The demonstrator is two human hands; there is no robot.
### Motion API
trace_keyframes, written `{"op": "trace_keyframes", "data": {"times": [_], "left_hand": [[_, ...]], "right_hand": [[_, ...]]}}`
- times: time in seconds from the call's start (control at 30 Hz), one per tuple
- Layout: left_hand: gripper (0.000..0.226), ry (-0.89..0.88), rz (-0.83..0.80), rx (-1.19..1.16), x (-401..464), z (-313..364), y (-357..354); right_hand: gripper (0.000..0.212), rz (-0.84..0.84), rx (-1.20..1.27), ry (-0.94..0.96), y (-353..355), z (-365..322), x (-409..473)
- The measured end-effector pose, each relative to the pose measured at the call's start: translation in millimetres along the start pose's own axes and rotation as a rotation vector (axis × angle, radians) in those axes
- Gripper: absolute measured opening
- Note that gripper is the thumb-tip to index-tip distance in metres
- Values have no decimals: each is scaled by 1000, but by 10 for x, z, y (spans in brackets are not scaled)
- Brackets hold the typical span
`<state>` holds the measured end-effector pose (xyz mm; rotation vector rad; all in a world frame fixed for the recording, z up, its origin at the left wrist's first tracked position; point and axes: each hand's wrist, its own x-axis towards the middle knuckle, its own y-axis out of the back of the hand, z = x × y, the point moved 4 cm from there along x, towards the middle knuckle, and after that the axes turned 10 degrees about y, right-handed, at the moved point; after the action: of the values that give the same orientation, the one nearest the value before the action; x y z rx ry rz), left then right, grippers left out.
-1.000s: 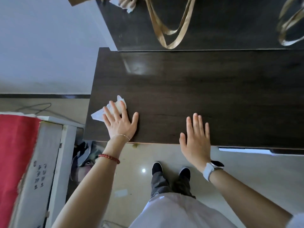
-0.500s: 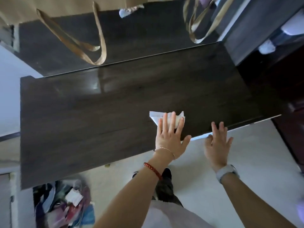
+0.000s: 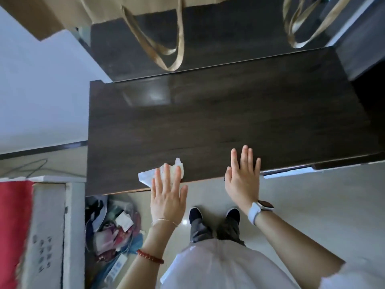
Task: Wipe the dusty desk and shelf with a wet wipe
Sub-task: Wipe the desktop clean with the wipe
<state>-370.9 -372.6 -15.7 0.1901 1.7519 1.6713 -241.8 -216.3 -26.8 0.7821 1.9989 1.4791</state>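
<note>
While the left hand (image 3: 167, 197) lies flat with its fingers straight and spread, it presses a crumpled white wet wipe (image 3: 160, 174) against the dark wooden desk (image 3: 208, 122), right at the near front edge and left of the middle; the palm hangs out past the edge over the floor. The wipe sticks out from under the fingertips to the left and upward. The right hand (image 3: 242, 176) is also flat, fingers straight and close together, resting on the front edge of the desk just to the right of the left hand and holding nothing. A white watch (image 3: 258, 209) sits on the right wrist, and a thin chain and a red bead bracelet (image 3: 150, 256) circle the left forearm. Behind the desk rises a darker shelf (image 3: 229, 34) surface, over which tan strap handles (image 3: 162, 44) hang in loops. Below the desk's left end a heap of mixed clutter (image 3: 114, 228) lies on the pale floor (image 3: 312, 205), beside a white box (image 3: 52, 226) with a red cover (image 3: 14, 226). The person's dark shoes (image 3: 195, 213) stand between the hands.
</note>
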Motion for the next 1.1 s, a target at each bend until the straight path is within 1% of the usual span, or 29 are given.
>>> {"op": "trace_keyframes", "data": {"times": [0.1, 0.13, 0.2, 0.3, 0.43, 0.5, 0.53, 0.63, 0.73, 0.8, 0.87, 0.93, 1.1], "left_hand": [[71, 179, 19, -110, 50, -543, 55], [70, 238, 37, -144, 65, -712, 83], [60, 327, 42, -188, 98, -973, 114], [54, 398, 60, -221, 212, -1258, 195], [53, 427, 60, -246, 317, -1297, 258], [58, 348, 53, -204, 325, -1124, 238], [61, 280, 48, -176, 326, -994, 219], [59, 67, 6, -138, 338, -490, 157], [73, -97, -31, -104, 307, -4, 134], [74, -208, -58, -62, 273, 299, 96], [69, -315, -71, -2, 237, 584, 85], [55, -396, -73, 27, 208, 894, 80], [52, -508, -76, 87, 96, 1561, -25]], "right_hand": [[54, -36, -9, 76, -89, -330, 27], [54, -42, -11, 114, -126, -456, 30], [54, -50, -17, 193, -195, -676, 9], [54, -85, -29, 298, -257, -992, -11], [54, -143, -22, 309, -242, -1188, 30], [51, -131, 0, 317, -219, -1168, 41], [49, -125, 18, 331, -205, -1133, 41], [51, -141, 36, 332, -132, -877, -19], [52, -189, 26, 237, 0, -485, -153], [51, -180, 22, 158, 117, -232, -262], [63, -168, 20, 101, 187, -43, -349], [71, -179, 19, 30, 244, 180, -419], [54, -154, 79, -59, 441, 723, -522]]}}
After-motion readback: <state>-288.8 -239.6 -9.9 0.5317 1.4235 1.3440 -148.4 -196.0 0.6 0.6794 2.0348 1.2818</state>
